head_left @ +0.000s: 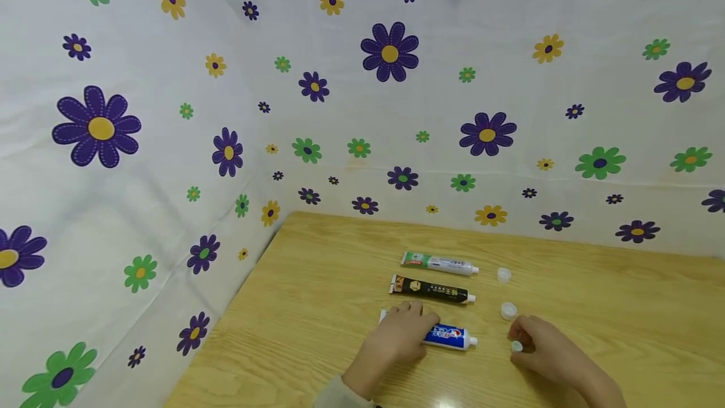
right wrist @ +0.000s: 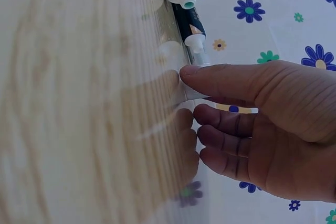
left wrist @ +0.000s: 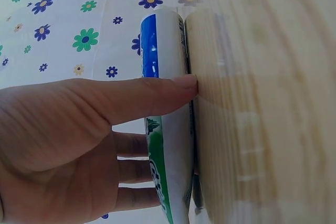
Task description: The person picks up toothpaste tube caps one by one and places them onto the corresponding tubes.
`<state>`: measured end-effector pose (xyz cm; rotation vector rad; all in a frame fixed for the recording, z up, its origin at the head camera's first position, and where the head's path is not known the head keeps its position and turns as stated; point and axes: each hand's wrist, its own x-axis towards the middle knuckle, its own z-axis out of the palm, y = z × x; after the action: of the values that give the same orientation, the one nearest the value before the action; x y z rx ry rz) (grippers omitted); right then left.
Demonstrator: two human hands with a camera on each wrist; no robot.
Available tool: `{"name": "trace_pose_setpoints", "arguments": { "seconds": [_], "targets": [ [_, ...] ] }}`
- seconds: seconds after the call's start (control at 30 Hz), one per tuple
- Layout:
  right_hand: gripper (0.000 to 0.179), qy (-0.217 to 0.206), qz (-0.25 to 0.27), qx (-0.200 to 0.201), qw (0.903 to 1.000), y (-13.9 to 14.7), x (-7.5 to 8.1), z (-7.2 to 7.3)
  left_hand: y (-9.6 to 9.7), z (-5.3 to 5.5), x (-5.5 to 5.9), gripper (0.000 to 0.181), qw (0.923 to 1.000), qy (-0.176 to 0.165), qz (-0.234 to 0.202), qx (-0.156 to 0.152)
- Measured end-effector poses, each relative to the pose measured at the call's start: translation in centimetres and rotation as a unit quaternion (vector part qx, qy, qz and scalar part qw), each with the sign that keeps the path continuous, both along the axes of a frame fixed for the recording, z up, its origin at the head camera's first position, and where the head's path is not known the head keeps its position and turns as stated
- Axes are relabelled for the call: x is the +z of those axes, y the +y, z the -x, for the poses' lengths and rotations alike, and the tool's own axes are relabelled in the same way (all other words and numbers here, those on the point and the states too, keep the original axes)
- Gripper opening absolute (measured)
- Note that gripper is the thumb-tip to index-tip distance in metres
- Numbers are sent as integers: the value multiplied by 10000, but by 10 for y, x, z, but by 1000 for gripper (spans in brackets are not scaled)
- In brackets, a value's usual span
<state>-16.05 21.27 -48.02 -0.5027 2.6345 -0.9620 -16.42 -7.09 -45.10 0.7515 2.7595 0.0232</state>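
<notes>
A blue and white toothpaste tube [head_left: 447, 336] lies nearest the person, its capless white nozzle pointing right. My left hand [head_left: 401, 331] grips its tail half from above; in the left wrist view the thumb [left wrist: 152, 95] crosses the near side and the other fingers are on the far side. To the right, my right hand [head_left: 546, 348] pinches a small pale cap [head_left: 517, 346] low at the table surface. The right wrist view shows that translucent cap [right wrist: 190, 96] mostly hidden behind the thumb [right wrist: 220, 78], with the other fingers curled below.
Beyond the blue tube lie a black toothpaste tube [head_left: 433, 289] and a white and green one [head_left: 440, 264], both uncapped with nozzles to the right. Two more white caps, one nearer [head_left: 508, 311] and one farther [head_left: 504, 275], sit on the wooden table [head_left: 317, 269]. Flowered cloth [head_left: 351, 106] hangs behind.
</notes>
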Motion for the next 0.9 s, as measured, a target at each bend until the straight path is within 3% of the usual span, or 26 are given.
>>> {"name": "trace_pose_setpoints", "arguments": {
  "seconds": [0.3, 0.4, 0.53, 0.67, 0.77, 0.9],
  "targets": [
    [24, -259, 68, -213, 9994, 0, 2, 1, 3, 3, 1, 53, 10000, 48, 33, -23],
    [23, -584, 183, -389, 9974, -3, -3, -3, 3, -1, -4, 53, 9999, 91, 67, -53],
    [24, -1065, 503, -311, 9925, -3, -9, -1, 5, 0, -10, 51, 9998, 187, 83, 30],
    [26, -1430, 646, -462, 9865, -2, -9, 7, 8, 6, -13, 50, 9994, 288, 80, 155],
    [26, -1395, 572, -575, 9869, -1, -8, 9, 9, 7, -13, 51, 9993, 376, 22, 79],
    [25, -1216, 663, -294, 9899, 0, -9, 8, 6, 5, -11, 51, 9989, 460, 125, -40]
  ]
}}
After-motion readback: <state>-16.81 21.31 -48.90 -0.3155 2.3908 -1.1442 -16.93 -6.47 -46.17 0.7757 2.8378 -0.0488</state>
